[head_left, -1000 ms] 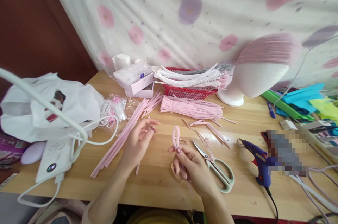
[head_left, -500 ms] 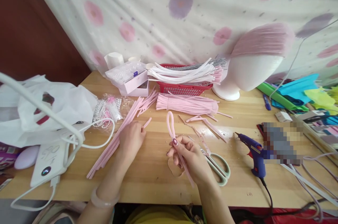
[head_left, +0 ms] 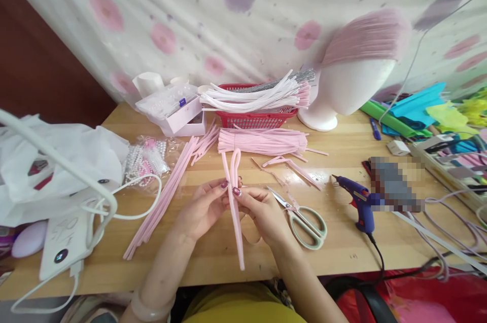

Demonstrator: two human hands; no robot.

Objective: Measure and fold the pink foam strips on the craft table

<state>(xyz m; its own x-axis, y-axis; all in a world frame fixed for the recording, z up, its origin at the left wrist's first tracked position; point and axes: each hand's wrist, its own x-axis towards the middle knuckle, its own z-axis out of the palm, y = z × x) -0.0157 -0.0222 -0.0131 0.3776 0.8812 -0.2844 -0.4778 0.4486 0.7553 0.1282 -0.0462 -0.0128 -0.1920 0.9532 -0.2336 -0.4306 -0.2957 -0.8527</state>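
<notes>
Between both hands, above the front middle of the table, are pink pipe cleaners (head_left: 235, 231). One is bent into a narrow loop at the top, and another straight length runs beside it. My left hand (head_left: 203, 206) pinches the straight length at the loop's base. My right hand (head_left: 262, 211) grips the looped one between thumb and fingers, close against the left fingertips. To the left lie loose pink pipe cleaners (head_left: 163, 201) in a slanted row. Scissors (head_left: 304, 224) with pale green handles rest just right of my right hand.
A bundle of pink pipe cleaners (head_left: 262, 141) lies before a red basket (head_left: 251, 120) holding white and silver ones. A foam head (head_left: 350, 82) stands behind. At right is a blue glue gun (head_left: 361, 204); at left, a white power bank (head_left: 63, 247) with cables and bagged beads (head_left: 146, 158).
My left hand has come from the loose pipe cleaners to the right hand, bringing a straight pipe cleaner against the looped one. The camera view has shifted slightly.
</notes>
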